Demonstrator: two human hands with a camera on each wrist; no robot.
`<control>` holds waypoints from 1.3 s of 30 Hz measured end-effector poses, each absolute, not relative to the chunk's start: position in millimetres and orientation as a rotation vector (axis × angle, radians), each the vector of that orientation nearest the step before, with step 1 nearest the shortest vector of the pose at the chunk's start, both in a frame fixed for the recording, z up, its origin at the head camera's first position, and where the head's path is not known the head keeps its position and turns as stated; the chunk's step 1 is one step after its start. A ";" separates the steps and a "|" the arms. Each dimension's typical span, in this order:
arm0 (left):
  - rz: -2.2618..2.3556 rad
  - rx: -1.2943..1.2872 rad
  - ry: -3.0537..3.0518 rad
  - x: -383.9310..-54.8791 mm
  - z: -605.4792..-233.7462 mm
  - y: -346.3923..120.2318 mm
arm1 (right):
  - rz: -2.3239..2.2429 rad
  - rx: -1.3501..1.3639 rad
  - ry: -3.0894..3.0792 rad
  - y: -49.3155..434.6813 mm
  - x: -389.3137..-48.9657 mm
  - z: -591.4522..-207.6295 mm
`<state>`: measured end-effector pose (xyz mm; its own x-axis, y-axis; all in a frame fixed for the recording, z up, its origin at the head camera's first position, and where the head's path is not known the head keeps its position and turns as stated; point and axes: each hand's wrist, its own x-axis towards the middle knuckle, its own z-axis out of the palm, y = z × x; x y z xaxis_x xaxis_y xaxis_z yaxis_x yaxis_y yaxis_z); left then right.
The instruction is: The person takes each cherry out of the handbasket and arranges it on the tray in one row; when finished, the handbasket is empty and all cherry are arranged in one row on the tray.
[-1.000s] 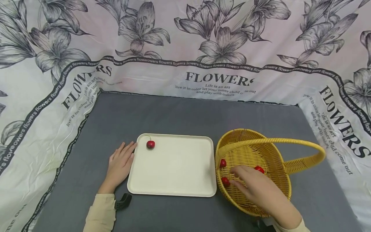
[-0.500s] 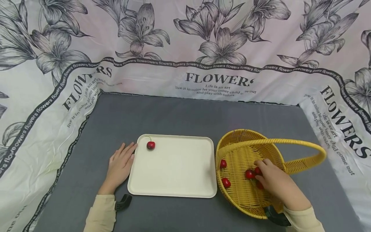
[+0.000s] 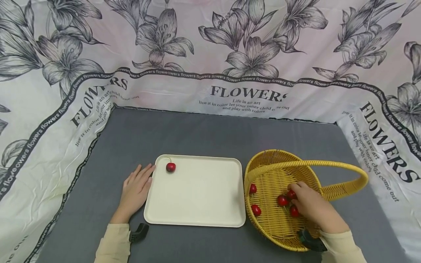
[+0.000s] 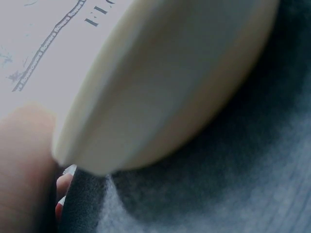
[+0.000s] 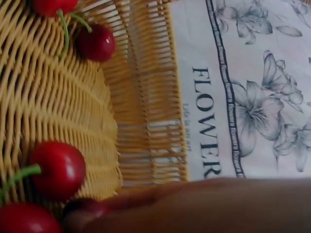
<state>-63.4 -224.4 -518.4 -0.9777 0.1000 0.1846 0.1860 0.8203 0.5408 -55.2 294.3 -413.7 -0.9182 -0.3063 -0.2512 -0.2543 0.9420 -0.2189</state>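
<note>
My right hand [image 3: 314, 206] reaches into the yellow wicker basket [image 3: 273, 239] and pinches a dark red cherry [image 3: 291, 194] between thumb and fingers. In the right wrist view this cherry [image 5: 82, 208] is partly covered by the fingertips. Two more cherries lie right beside it, one to the left [image 3: 282, 200] and one nearer [image 3: 294, 210]. My left hand [image 3: 135, 190] lies with its fingers extended along the left rim of a cream tray [image 3: 197, 197]. A single stemmed cherry [image 3: 170, 167] sits at the tray's upper left corner.
Against the basket's left wall rest two other cherries, an upper one [image 3: 253, 188] and a lower one [image 3: 256, 210]. The basket's handle [image 3: 356, 175] arches over toward the right. Tray and basket stand side by side on a grey cloth [image 3: 197, 128], with a flower-printed sheet [image 3: 177, 87] behind.
My right hand has moved right inside the basket, from near the left cherries to the right-hand cluster, and now pinches a cherry there. The left hand has stayed at the tray.
</note>
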 end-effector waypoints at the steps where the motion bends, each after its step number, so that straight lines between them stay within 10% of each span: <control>1: -0.873 -0.228 -2.855 -63.6 -518.3 -224.1 | -0.270 -0.411 2.823 294.2 -53.6 -410.2; 20: -0.877 -0.231 -2.857 -62.8 -520.6 -228.9 | -0.892 -0.946 2.968 180.8 9.5 -344.2; 30: -0.884 -0.233 -2.851 -65.6 -519.3 -225.5 | -1.075 -1.243 2.897 96.2 -0.2 -377.7; 39: -0.879 -0.233 -2.858 -66.1 -519.6 -226.1 | -1.178 -0.944 2.963 40.6 -34.4 -415.3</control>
